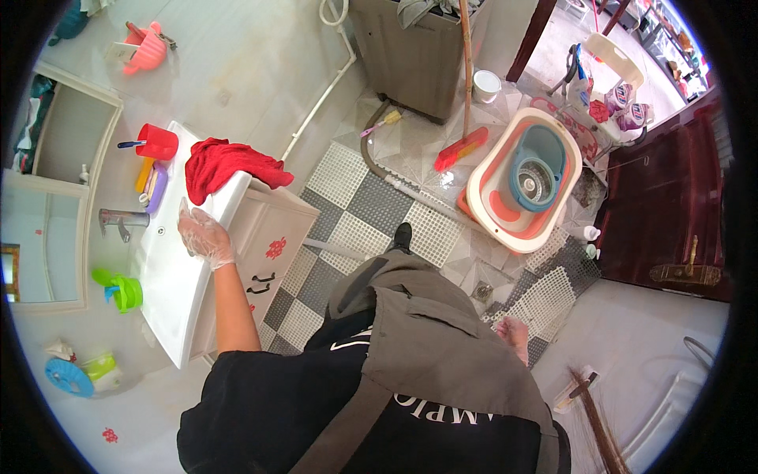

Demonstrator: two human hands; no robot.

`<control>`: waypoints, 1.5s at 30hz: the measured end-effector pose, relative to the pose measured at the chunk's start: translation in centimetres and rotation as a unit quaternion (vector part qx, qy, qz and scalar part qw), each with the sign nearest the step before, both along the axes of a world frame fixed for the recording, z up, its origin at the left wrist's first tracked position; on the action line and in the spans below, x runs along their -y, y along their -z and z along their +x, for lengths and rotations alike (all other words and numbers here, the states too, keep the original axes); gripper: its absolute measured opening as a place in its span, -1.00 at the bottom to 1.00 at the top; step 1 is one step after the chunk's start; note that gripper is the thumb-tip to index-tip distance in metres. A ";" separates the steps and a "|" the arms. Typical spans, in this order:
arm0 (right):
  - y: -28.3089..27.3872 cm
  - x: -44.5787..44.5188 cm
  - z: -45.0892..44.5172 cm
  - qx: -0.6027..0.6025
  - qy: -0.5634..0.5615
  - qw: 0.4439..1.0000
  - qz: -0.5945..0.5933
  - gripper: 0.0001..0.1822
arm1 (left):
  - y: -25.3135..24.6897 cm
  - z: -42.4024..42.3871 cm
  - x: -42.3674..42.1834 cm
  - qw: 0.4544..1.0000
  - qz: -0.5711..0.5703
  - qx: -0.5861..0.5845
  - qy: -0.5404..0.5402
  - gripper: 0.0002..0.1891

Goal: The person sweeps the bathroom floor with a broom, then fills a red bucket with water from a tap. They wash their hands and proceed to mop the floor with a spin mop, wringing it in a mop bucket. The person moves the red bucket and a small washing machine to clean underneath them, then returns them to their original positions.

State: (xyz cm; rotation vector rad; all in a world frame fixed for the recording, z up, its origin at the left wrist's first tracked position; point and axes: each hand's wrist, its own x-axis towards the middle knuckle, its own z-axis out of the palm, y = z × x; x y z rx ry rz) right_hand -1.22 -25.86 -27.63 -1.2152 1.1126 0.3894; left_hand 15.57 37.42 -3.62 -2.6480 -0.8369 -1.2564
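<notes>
My left hand (204, 236), in a thin clear plastic glove, is over the white washbasin (169, 284) near its front edge. Its fingers reach towards a crumpled red cloth (231, 169) draped across the basin's corner; whether they touch it is hard to make out. Nothing shows in that hand. On the other side, my right hand (514, 335), also gloved, hangs low beside my grey apron (426, 343). Its fingers look curled and are partly hidden, and I see nothing held in it. A chrome tap (124, 220) stands at the back of the basin.
A red cup (159, 142) and green cup (127, 293) stand on the basin. Nested tubs (521, 178), a broom (462, 148) and a grey hose (408, 189) occupy the floor. Beyond are a washing machine (408, 59), a loaded chair (610, 112) and a dark red door (663, 201).
</notes>
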 end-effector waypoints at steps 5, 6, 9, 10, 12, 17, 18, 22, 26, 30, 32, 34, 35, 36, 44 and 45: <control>1.1 0.8 0.1 0.020 -0.092 0.995 -0.017 -0.91 | 0.5 0.8 0.8 0.996 -0.008 -0.048 -0.069 -0.66; 1.6 1.3 -0.2 0.046 -0.178 0.982 -0.053 -0.91 | 0.5 0.8 0.8 0.996 -0.008 -0.045 -0.076 -0.66; 3.0 1.1 -1.8 0.104 -0.204 0.970 -0.079 -0.91 | 0.7 0.8 0.7 0.996 0.004 -0.030 -0.080 -0.67; 3.3 1.0 -2.1 0.119 -0.194 0.971 -0.072 -0.90 | 0.8 0.8 0.7 0.997 0.017 -0.019 -0.071 -0.67; 3.4 0.7 -2.5 0.134 -0.177 0.973 -0.066 -0.90 | 1.0 0.9 0.8 0.997 0.029 -0.013 -0.071 -0.68; 3.0 0.0 -1.7 0.146 -0.196 0.967 -0.071 -0.92 | 0.8 1.2 1.3 0.997 0.037 -0.007 -0.072 -0.69; 2.9 -0.1 -1.6 0.151 -0.196 0.966 -0.072 -0.92 | 0.8 1.2 1.4 0.996 0.033 -0.009 -0.078 -0.70; 0.7 -1.4 0.4 0.064 -0.062 0.996 -0.007 -0.93 | 1.0 0.9 1.0 0.997 0.024 -0.006 -0.068 -0.70; 2.5 -0.9 -0.1 0.016 -0.019 0.998 0.050 -0.91 | 0.4 1.3 1.8 0.998 0.019 -0.009 -0.065 -0.71; 2.9 -1.3 -0.4 -0.006 -0.052 0.998 0.039 -0.89 | 0.5 1.3 1.9 0.998 0.021 -0.009 -0.057 -0.72; 4.1 -1.5 -1.0 -0.006 -0.058 0.997 0.047 -0.89 | 0.6 1.2 1.7 0.998 0.026 -0.002 -0.054 -0.71; 5.3 -1.2 -1.0 -0.001 -0.063 0.996 0.061 -0.91 | 0.9 1.5 1.8 0.999 0.022 0.000 -0.047 -0.71; 5.8 -1.2 -1.1 0.003 -0.053 0.997 0.054 -0.91 | 0.7 1.6 1.9 0.999 0.018 -0.002 -0.043 -0.70; 5.1 -2.1 -0.7 0.005 -0.045 0.998 0.047 -0.91 | 0.5 1.5 2.0 0.999 0.014 -0.008 -0.040 -0.70; 1.8 -4.2 -1.2 -0.007 -0.015 1.000 0.008 -0.93 | 0.5 1.2 2.3 0.999 0.000 -0.020 -0.034 -0.67; 1.9 -4.0 -1.6 -0.009 0.005 1.000 0.028 -0.94 | 0.4 1.3 2.7 0.999 -0.003 -0.017 -0.033 -0.67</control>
